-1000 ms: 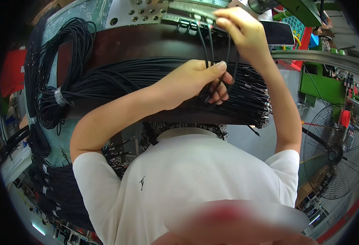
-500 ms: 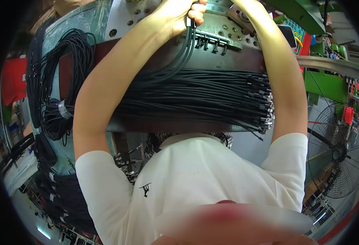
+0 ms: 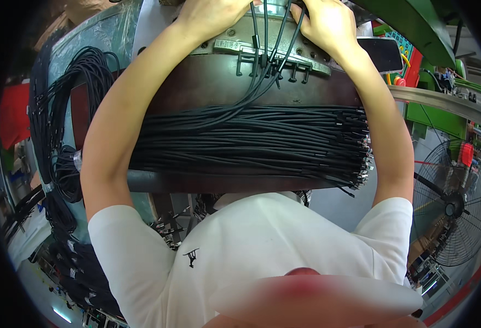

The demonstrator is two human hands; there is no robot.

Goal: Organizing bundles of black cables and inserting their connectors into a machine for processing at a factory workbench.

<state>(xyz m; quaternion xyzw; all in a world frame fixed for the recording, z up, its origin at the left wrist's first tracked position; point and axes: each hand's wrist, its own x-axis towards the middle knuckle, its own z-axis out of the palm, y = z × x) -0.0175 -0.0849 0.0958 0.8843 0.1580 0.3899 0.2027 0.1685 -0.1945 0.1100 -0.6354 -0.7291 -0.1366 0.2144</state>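
Observation:
My left hand (image 3: 218,17) is at the top edge, curled with its fingertips against a black cable (image 3: 254,27); the edge cuts off part of the fingers. Across from it, my right hand (image 3: 329,26) is bent, its thumb and finger closed at another cable (image 3: 295,38). Several cables fan upward between my hands over a metal mould plate (image 3: 320,68). Short black moulded pegs (image 3: 294,72) stick out from the plate's near side. Those cables come from a thick bundle of black cables (image 3: 240,136) lying across the dark red-brown bench top (image 3: 196,82).
Coiled black cables (image 3: 95,71) hang at the left over a plastic-covered surface (image 3: 76,41). A phone (image 3: 380,54) lies by a machine control panel (image 3: 396,41) at the right. A green machine part (image 3: 415,27) overhangs there. A black fan (image 3: 453,205) stands at far right.
The cables gathered in my left hand are now spread apart over the mould plate. My right hand has come down into view beside them. The bench appears lower in the picture.

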